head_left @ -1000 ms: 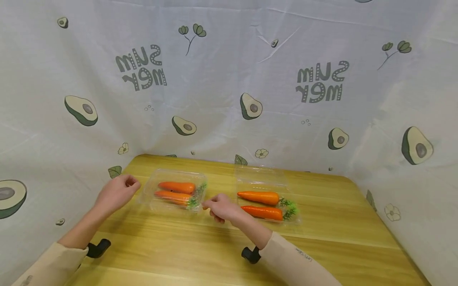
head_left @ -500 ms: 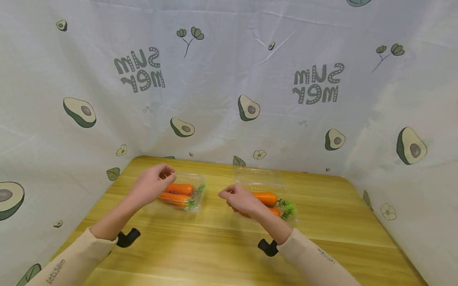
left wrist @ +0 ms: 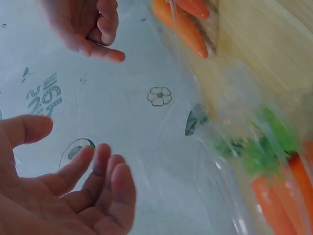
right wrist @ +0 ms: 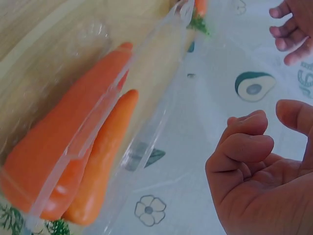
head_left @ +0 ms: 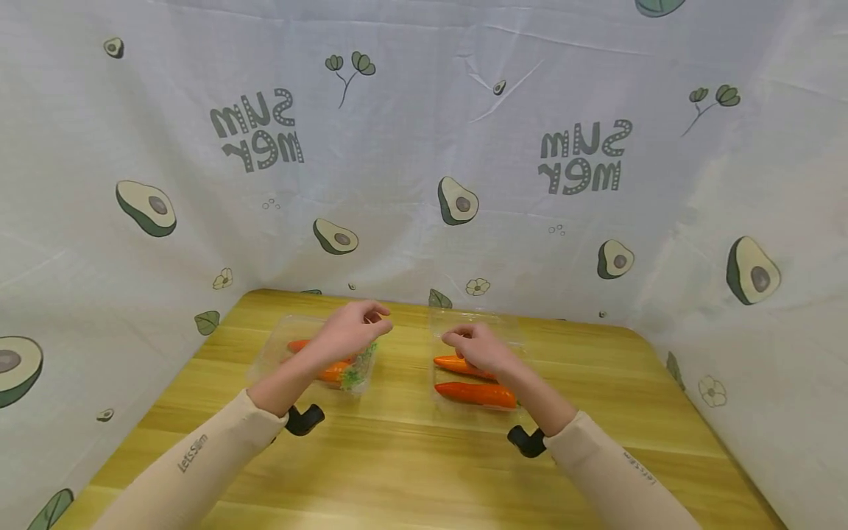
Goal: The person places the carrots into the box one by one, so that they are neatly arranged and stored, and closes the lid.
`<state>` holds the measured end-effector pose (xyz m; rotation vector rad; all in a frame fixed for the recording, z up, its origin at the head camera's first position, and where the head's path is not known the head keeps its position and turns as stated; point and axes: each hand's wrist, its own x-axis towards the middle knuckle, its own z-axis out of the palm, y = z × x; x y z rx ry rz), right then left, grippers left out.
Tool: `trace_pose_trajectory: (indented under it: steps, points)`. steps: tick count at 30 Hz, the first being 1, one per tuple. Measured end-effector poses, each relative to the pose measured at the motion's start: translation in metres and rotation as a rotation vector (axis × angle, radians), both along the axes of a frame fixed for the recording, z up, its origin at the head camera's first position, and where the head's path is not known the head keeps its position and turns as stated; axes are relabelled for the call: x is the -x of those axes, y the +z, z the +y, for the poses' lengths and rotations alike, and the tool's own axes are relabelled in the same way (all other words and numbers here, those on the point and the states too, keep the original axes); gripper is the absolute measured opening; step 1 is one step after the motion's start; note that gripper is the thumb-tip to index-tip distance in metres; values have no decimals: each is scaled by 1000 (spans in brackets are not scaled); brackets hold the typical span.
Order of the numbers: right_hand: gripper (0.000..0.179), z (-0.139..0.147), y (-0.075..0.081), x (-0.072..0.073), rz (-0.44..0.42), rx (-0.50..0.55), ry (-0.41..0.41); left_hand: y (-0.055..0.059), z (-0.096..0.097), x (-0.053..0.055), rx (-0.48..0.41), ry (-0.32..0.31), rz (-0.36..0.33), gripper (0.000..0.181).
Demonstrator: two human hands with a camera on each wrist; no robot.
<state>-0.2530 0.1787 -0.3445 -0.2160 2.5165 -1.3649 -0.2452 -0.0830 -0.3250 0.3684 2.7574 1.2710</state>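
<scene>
Above the right end of the left clear plastic box [head_left: 270,359] my left hand [head_left: 351,328] hovers with loosely bent fingers and holds nothing. Two carrots [head_left: 334,375] with green tops lie in that box, partly hidden by my arm; its clear plastic seems to cover them. My right hand [head_left: 482,347], also holding nothing, is over the second clear box, its fingers curled and thumb apart in the right wrist view. Two more carrots [head_left: 475,395] lie in this box, their tops mostly hidden by my forearm. Its clear lid [head_left: 472,322] is raised open at the back.
Both boxes rest on a wooden table [head_left: 397,471]. A white curtain [head_left: 391,147] printed with avocados and flowers hangs behind the table and along its sides. A dark wrist mount [head_left: 305,420] sticks out below my left wrist, and another [head_left: 526,442] below my right.
My left hand has moved right, from beside the left box to over its right end. My right hand has moved right and back, from the left box's edge to over the right box.
</scene>
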Motion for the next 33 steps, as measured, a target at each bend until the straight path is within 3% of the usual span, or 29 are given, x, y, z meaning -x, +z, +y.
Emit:
trace_pose_trajectory:
  steps: [3,8,16,24,33]
  points:
    - [42,7,0,5,5,-23,-18,-1,12,6,7,-38,-71,40]
    - [41,19,3,9,25,-100,-43,-4,31,17,-58,-91,-190,46]
    - [42,38,0,20,28,-129,-65,-12,59,40,-40,-117,-224,57]
    - [47,58,-2,32,4,-132,-66,-24,76,59,-85,-90,-275,61]
    - [48,73,-3,45,-17,-158,-102,-42,92,79,-123,1,-285,58]
